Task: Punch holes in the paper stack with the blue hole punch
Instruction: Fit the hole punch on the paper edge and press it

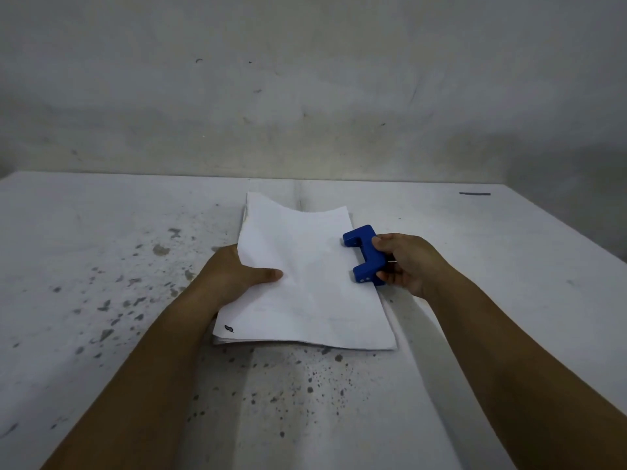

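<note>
A stack of white paper [305,286] lies lengthwise in the middle of the table, its far edge curled up. The blue hole punch [364,254] sits over the stack's right edge, its two ends on top of the top sheet. My right hand [407,262] grips the punch from the right, fingers wrapped around its middle. My left hand [234,269] holds the stack's left edge, thumb lying on the top sheet and fingers hidden under the paper. A small dark mark [229,328] shows at the stack's near left corner.
The white table [101,252] is speckled with grey stains left of and in front of the paper. A grey wall [305,96] rises right behind the table's far edge. A short dark strip [474,194] lies at the far right.
</note>
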